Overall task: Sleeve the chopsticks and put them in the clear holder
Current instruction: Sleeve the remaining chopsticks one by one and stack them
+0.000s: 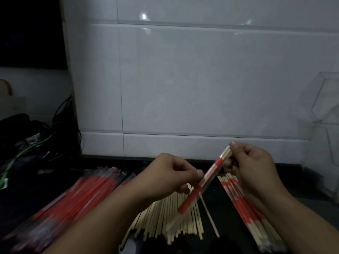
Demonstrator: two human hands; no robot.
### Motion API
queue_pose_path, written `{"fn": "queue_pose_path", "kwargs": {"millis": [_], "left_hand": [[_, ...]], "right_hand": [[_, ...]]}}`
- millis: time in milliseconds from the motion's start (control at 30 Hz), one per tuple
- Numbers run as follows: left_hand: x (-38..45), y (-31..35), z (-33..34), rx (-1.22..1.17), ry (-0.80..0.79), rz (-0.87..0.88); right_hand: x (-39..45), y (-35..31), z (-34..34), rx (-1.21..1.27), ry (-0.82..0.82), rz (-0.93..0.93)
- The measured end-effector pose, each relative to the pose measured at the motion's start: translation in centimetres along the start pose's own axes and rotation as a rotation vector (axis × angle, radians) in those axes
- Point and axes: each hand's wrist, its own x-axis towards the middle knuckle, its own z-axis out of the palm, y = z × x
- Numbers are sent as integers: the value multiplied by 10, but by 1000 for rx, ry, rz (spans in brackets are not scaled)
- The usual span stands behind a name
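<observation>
Fingers of the left hand (176,173) pinched the thin red paper sleeve (200,184) near its middle. Fingers of the right hand (251,162) curled round the pale wooden chopsticks (226,153) at their top end, just above the sleeve. The sleeving step looked almost done, with pale tips poking out at both ends. Below the fingers lay bare wooden sticks (165,217). Left of them sat a heap of empty red sleeves (82,191), and right a row of finished pairs (244,204). Next, the pair probably needed carrying right, to the clear plastic holder (324,99), which stood well apart.
</observation>
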Motion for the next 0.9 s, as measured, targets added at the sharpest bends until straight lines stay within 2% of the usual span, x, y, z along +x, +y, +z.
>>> {"fn": "queue_pose_path", "kwargs": {"millis": [167,300,467,633,900], "left_hand": [[0,-1,2,45,-40,-29],[1,-1,1,35,6,-26],[0,-1,0,26,3,-34],[1,-1,-2,0,17,-24],[0,-1,-1,9,55,3]], "right_hand": [[-1,-2,2,112,33,42],[1,-6,-1,194,-5,84],[0,-6,-3,101,-56,58],[4,-8,-8,171,-60,95],[4,-5,-6,148,-31,100]]}}
